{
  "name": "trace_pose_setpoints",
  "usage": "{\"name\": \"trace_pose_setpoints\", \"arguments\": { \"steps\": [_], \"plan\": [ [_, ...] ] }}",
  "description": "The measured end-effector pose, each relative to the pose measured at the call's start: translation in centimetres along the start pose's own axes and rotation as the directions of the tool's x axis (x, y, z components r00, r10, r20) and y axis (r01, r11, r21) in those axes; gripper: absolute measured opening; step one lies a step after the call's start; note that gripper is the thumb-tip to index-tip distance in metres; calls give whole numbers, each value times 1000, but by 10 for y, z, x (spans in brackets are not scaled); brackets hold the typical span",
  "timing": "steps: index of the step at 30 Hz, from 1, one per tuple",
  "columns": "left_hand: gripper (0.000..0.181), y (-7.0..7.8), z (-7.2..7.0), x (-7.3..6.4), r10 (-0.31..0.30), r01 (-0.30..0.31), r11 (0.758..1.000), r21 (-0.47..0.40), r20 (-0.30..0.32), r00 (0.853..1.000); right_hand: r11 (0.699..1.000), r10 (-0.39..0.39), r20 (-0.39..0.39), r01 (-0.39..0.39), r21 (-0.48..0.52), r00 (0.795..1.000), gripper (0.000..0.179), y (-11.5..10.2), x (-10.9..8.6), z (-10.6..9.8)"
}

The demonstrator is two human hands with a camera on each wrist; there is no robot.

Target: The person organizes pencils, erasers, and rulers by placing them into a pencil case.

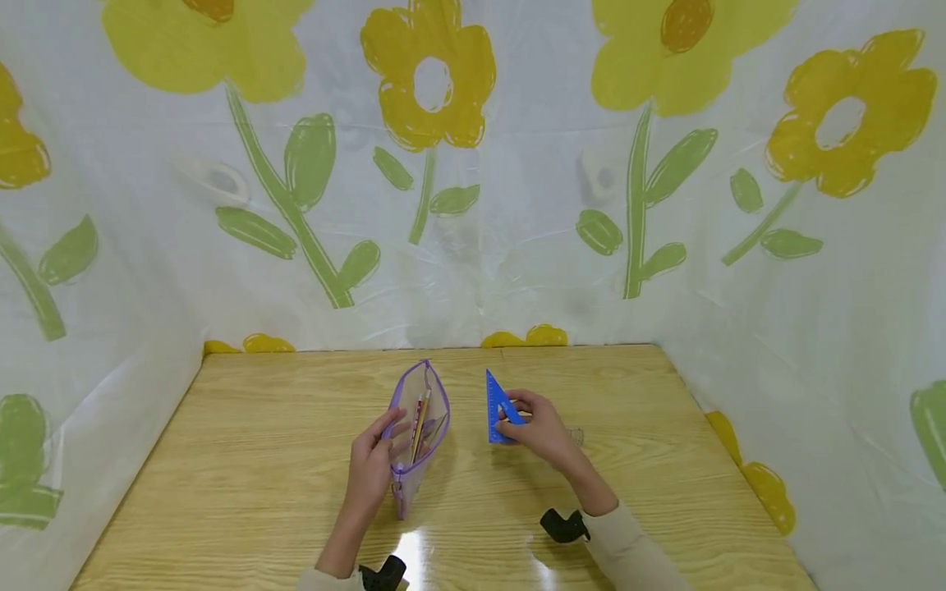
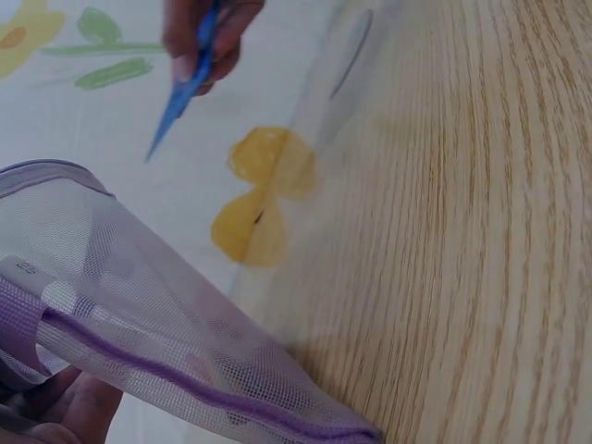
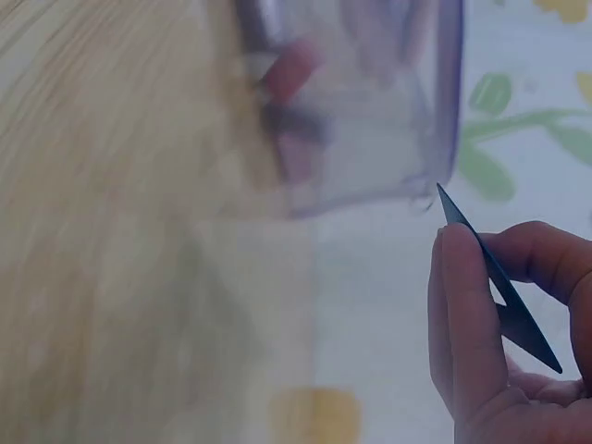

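Note:
My left hand (image 1: 371,464) grips a purple-trimmed mesh pencil case (image 1: 438,443) by its left side, and its top gapes wide. Inside stand pencils (image 1: 420,423), one red-patterned and one yellowish. To the right of the case, above the table, my right hand (image 1: 545,427) pinches a blue set square (image 1: 493,410) between thumb and fingers, one corner pointing up. Seen in the right wrist view, the set square (image 3: 518,319) is nearly edge-on, its tip close to the case's rim. Red and dark items show blurred through the mesh there.
Partly behind my right wrist, a small see-through object (image 1: 577,437) lies on the wood-grain table (image 1: 281,460). A white flower-printed cloth (image 1: 517,279) walls in the back and both sides of the table.

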State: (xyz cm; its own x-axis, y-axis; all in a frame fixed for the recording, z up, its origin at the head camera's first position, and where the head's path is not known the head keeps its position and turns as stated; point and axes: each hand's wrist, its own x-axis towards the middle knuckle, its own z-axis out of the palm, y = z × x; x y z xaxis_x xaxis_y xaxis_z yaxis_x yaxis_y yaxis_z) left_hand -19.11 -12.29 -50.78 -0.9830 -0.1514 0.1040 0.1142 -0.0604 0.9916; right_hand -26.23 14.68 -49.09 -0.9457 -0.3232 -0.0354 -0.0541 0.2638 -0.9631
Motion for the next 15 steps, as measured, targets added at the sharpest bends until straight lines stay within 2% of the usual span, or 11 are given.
{"name": "trace_pose_setpoints", "arguments": {
  "steps": [5,15],
  "plan": [
    [56,0,0,1,2,-1,1000,-4,10,1000,997,-15,28,13,70,999,53,-18,2,13],
    [55,-2,0,1,17,-16,1000,-9,30,999,989,-44,58,36,144,997,52,-34,9,35]
  ]
}}
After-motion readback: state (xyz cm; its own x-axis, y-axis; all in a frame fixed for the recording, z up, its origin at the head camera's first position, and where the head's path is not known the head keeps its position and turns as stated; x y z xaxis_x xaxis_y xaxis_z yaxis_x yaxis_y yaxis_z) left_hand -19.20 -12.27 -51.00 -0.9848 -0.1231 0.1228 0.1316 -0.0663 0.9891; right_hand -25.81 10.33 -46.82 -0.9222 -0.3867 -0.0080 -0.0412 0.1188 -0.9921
